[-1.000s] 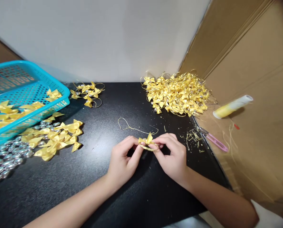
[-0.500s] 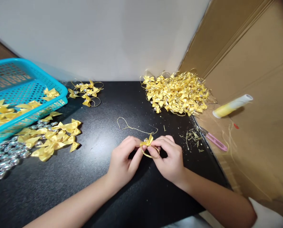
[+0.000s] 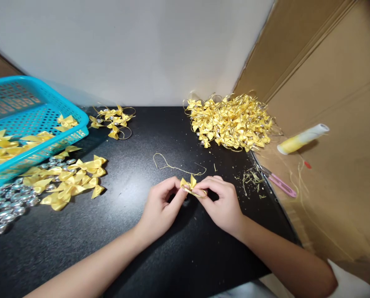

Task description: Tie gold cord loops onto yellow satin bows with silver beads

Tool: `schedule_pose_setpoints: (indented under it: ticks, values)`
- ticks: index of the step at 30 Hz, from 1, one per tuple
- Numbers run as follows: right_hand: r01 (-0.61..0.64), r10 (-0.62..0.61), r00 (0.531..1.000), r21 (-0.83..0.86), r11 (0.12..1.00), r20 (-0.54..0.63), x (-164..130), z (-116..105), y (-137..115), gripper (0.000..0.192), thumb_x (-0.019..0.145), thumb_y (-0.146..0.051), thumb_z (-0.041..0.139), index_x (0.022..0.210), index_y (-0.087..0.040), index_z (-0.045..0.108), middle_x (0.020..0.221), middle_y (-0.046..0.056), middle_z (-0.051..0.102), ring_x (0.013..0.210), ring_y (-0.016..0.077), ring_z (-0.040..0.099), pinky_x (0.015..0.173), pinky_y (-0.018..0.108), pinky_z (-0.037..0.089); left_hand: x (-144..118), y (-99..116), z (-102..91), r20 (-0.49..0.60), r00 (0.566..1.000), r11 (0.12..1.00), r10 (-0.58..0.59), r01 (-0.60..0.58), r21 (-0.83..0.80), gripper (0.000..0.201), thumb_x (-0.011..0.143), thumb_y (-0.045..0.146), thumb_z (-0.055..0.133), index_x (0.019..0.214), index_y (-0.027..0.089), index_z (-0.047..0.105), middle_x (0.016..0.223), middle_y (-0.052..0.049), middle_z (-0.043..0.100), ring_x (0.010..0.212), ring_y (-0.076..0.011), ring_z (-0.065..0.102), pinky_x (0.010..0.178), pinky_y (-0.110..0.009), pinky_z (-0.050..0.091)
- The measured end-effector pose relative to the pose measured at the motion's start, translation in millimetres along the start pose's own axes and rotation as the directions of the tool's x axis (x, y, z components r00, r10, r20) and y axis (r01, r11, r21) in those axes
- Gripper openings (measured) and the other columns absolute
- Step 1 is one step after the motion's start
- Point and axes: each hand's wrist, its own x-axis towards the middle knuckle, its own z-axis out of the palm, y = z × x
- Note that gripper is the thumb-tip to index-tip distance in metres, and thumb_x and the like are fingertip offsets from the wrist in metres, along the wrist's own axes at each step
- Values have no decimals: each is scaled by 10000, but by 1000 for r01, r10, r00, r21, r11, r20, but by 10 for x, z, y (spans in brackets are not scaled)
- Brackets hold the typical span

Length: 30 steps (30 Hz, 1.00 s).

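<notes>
Between my two hands is a yellow ribbon bow [image 3: 189, 182] with a gold cord loop [image 3: 194, 192] hanging toward me. My left hand [image 3: 163, 203] pinches the bow's left side between thumb and forefinger. From the other side, my right hand [image 3: 220, 198] pinches the loop close to the bow; its other fingers are curled. A loose piece of gold cord [image 3: 172, 167] lies on the black table [image 3: 135, 248] just beyond my fingers. The knot behind the bow is hidden by my fingertips.
A turquoise basket [image 3: 79, 118] with bows stands at left, beside loose bows [image 3: 69, 186] and silver beads [image 3: 4, 211]. A few looped bows [image 3: 113, 120] lie behind. At right are a large bow pile [image 3: 231, 120], cord scraps [image 3: 251, 178], a pink-handled cutter [image 3: 282, 185] and a thread spool [image 3: 303, 138].
Both hands have shifted slightly left with the bow. The bow has turned, so the loop now looks flatter and crosses in front of it. The other things on the table stay put.
</notes>
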Motion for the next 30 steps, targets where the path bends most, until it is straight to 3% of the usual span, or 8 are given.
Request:
schedule_pose_setpoints:
  ticks: [3,7,14,24,30]
  values:
    - [23,-24,1000,-25,999,-11,18,-19,5,110,762,-210,740,775,-202,631,645,-25,649,573,128,573,637,297,439,30,-4,-8,28,998,990,-61,64,-128,252,899,313,547,691,172,557,631,19,539,589,-114,489,569,-220,424]
    - [25,-25,1000,10,1000,9,29,-41,-22,100,777,-175,695,848,-208,633,706,-11,661,611,133,579,651,301,457,53,-12,-19,60,993,975,-99,109,-196,276,890,357,558,684,176,589,631,13,545,584,-119,490,563,-229,436]
    - [15,-19,998,63,998,61,8,-57,-48,78,825,-172,612,887,-196,652,711,-11,631,638,133,561,674,308,442,56,5,-12,96,989,970,-116,134,-204,300,886,360,551,647,178,557,608,26,505,579,-116,455,563,-232,402]
    - [73,-73,997,11,997,-32,12,-25,-16,75,802,-134,681,760,-195,671,634,-24,606,587,115,551,634,300,412,31,2,-2,145,978,965,-148,175,-194,315,911,360,533,665,163,523,623,46,452,600,-98,401,580,-218,349]
    - [28,-27,1000,57,998,-13,5,-22,-13,88,816,-116,655,773,-192,662,662,-17,600,606,114,538,621,293,415,38,-12,5,143,981,966,-133,160,-204,305,918,354,528,681,162,532,632,47,460,605,-95,408,582,-212,350]
